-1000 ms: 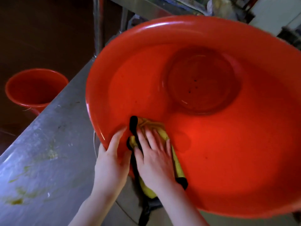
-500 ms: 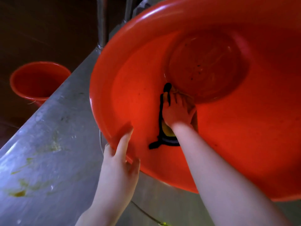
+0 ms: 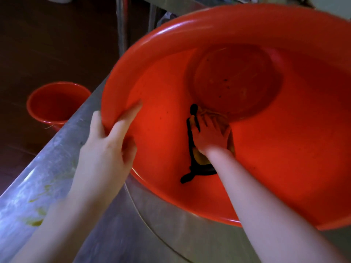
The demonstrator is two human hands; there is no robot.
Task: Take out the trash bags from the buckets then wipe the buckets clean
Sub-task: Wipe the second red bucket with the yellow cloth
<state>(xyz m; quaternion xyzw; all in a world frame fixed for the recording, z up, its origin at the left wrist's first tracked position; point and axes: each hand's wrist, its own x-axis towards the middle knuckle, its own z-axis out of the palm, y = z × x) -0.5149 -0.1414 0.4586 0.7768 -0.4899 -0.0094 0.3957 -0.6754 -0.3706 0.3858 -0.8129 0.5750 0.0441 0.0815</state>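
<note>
A large red bucket (image 3: 284, 168) lies tilted toward me on a steel table, its round bottom visible deep inside. My left hand (image 3: 106, 147) grips the bucket's left rim, thumb inside and fingers curled round the outside. My right hand (image 3: 209, 133) reaches deep inside and presses a yellow cloth with black edging (image 3: 191, 168) flat against the inner wall, just below the bottom. The cloth's black strap trails down toward the rim.
A second, smaller red bucket (image 3: 55, 103) stands on the dark floor at the left. The steel table (image 3: 47, 177) carries yellowish smears near its left edge. Metal legs (image 3: 121, 25) of another table rise behind.
My right hand has slid the cloth from the near rim deep down to the bucket's bottom. My left hand has shifted up along the rim to a higher grip.
</note>
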